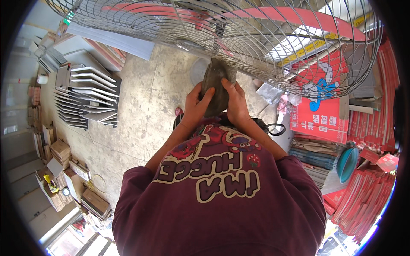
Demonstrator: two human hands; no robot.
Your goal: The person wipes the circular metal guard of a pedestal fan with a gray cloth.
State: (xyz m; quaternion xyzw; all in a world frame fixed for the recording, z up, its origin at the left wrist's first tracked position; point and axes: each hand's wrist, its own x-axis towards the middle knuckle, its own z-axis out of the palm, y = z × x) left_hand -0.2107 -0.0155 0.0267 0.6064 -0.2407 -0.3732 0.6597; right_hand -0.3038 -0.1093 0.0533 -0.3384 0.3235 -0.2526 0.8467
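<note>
Both my hands grip a dark grey-brown, folded piece that looks like a damp rag (217, 87), directly below the lower rim of a large wire fan cage (179, 40). My left hand (197, 104) is closed on its left side, thumb laid along the surface. On the right side, my right hand (236, 101) is closed too, with its thumb pressed on the upper part. The piece's top end meets the cage rim; whether it touches cannot be made out. Red fan blades (294, 19) show behind the wires. Most fingertips are hidden behind the piece.
On the left, a dark rack (87, 96) holds several tilted panels. Open cardboard boxes (60, 187) stand at lower left. To the right are a red printed board (320, 102), stacked red cartons (363, 200) and a teal basin (347, 165). Pale concrete floor (141, 111) lies below.
</note>
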